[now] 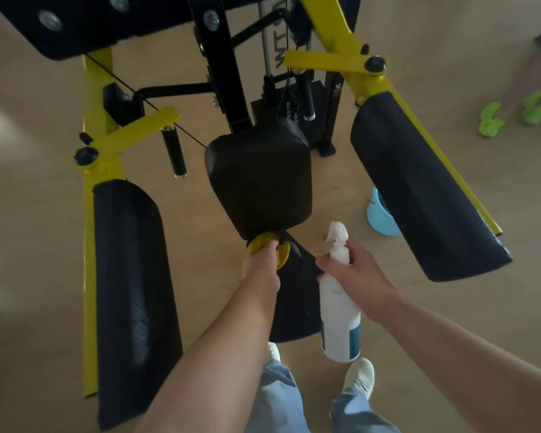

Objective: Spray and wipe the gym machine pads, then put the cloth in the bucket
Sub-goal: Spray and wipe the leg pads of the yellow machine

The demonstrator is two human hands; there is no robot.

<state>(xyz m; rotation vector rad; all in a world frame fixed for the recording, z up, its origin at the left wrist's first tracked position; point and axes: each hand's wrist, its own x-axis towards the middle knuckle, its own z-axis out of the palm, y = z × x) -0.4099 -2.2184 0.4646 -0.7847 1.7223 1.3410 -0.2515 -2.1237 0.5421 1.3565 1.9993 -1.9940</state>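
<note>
A yellow and black gym machine carries a central black back pad (pixel 260 176), a long left arm pad (pixel 132 295), a long right arm pad (pixel 425 189) and a lower seat pad (pixel 297 307). My left hand (pixel 261 264) is shut on a yellow cloth (pixel 267 245) and presses it against the bottom edge of the central pad. My right hand (pixel 353 270) grips the neck of a white spray bottle (pixel 339 307), held upright just right of the seat pad. A light blue bucket (pixel 380 217) stands on the floor, partly hidden behind the right arm pad.
Yellow frame arms (pixel 331 62) and black handles (pixel 174 151) stick out on both sides. A weight stack (pixel 294 104) stands behind the central pad. Another person's feet in green shoes (pixel 512 115) stand at the far right. My own shoes (pixel 359 378) are below the seat.
</note>
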